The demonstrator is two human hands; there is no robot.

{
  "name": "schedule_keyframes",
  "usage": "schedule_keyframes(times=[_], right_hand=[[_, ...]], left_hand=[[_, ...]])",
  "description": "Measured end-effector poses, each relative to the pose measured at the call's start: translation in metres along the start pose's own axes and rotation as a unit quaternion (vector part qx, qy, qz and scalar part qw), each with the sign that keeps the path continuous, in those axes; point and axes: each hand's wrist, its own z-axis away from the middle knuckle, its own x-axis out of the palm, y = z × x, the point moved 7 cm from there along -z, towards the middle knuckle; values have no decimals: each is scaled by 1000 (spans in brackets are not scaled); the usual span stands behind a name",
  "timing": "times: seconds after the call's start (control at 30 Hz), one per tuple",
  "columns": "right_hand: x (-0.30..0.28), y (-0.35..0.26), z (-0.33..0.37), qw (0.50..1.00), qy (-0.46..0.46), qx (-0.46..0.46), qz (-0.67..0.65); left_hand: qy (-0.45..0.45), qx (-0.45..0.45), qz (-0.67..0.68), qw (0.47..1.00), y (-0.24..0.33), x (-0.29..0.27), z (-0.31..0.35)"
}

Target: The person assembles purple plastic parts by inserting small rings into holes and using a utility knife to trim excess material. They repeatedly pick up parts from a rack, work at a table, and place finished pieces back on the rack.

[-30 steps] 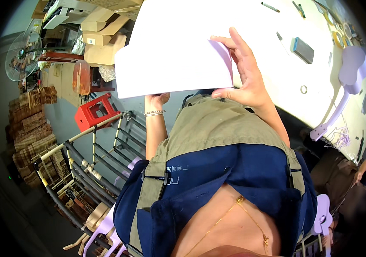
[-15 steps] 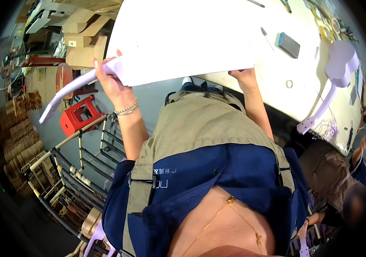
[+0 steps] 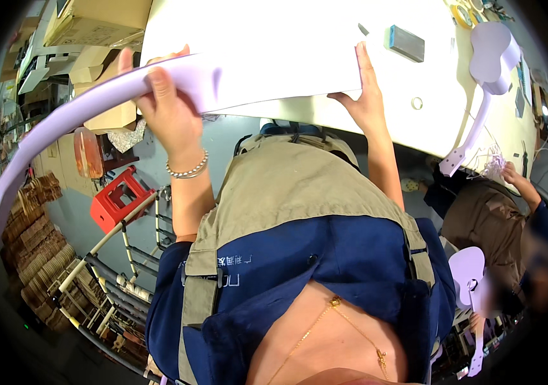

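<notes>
A lilac ukulele without strings is held out in front of me, its neck reaching far to the left. Just beside the heel, my left hand is wrapped round the neck, thumb on the near side. The instrument's body is washed out by glare and its outline blends into the pale table. My right hand lies against the right end of this bright body, fingers stretched up along it and thumb at its lower edge. To the right on the table, a dark block with a blue face lies near a small ring.
Another lilac ukulele lies on the table's right side, by tape rolls. A co-worker's hand is near tangled cords; a lilac ukulele is below. Left are cardboard boxes, a red stool and a padded rack.
The ukulele's neck has swung nearer and lower at the left and looks larger. My right hand's fingers have straightened upward. A co-worker's hand has reached the cords, and another lilac ukulele shows there.
</notes>
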Motion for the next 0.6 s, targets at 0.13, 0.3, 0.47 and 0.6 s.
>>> schedule_keyframes(times=[0.13,0.3,0.47,0.6], right_hand=[[-4,-25,-7,983,13,-67,172],[1,-50,-14,986,16,-91,141],[-6,-33,-16,970,28,-60,233],[-4,56,-5,991,66,76,93]], left_hand=[[-131,33,-27,990,4,48,-3],[-174,41,-24,984,2,75,-4],[-256,0,-61,965,-8,63,-28],[-180,-110,0,978,-25,5,-55]])
